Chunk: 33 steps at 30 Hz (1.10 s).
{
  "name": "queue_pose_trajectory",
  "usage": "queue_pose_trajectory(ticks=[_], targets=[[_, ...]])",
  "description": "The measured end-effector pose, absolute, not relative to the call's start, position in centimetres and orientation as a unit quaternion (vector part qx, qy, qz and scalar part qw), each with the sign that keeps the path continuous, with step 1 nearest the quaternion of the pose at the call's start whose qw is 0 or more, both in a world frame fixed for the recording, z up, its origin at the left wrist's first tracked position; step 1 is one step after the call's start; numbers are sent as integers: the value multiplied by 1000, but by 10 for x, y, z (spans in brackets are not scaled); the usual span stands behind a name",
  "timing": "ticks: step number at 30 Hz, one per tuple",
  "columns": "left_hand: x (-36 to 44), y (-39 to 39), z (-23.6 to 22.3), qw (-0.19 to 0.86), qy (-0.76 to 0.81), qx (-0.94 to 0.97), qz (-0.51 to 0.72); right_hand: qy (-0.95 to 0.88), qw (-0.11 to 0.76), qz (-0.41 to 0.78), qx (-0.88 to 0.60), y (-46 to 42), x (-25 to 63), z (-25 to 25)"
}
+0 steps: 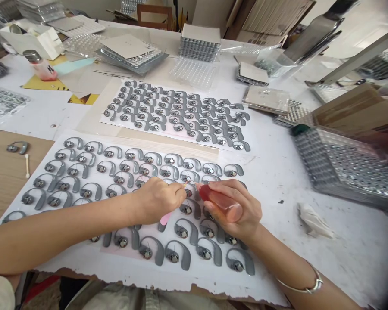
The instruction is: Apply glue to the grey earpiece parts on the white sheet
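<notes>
The right hand [245,213] wraps the red bottle [221,204] above grey earpieces [185,260]; left of the bottle, the left hand [158,200] pinches a pink-ended tool [165,218], blocking some earpieces. Right of it: crumpled tissue [314,219], tray stack [339,165].

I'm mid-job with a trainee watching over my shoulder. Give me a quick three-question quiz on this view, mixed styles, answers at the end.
1. What does the right grip hold?
2. True or false: the cotton swab lies on the brown board.
3. Where is the crumpled white tissue?
A) On the brown board
B) To the right of the right grip
C) Under the cotton swab

Key:
1. A red squeeze bottle
2. True
3. B
</notes>
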<state>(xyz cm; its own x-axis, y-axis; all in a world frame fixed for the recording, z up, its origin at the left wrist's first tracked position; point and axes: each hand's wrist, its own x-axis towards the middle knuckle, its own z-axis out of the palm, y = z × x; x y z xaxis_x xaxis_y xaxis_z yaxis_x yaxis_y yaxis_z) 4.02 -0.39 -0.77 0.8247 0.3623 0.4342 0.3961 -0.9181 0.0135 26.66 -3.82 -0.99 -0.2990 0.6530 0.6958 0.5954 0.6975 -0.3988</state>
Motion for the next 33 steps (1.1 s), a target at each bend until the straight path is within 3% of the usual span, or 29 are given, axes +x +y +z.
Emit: queue_pose_trajectory(ticks=[17,33], targets=[[37,4,-5,-38,-213,-968,-127,-804,461,-2,-377,-40,268,-12],[37,5,-6,-51,-217,-966,-134,-800,449,10,-399,-40,267,-13]])
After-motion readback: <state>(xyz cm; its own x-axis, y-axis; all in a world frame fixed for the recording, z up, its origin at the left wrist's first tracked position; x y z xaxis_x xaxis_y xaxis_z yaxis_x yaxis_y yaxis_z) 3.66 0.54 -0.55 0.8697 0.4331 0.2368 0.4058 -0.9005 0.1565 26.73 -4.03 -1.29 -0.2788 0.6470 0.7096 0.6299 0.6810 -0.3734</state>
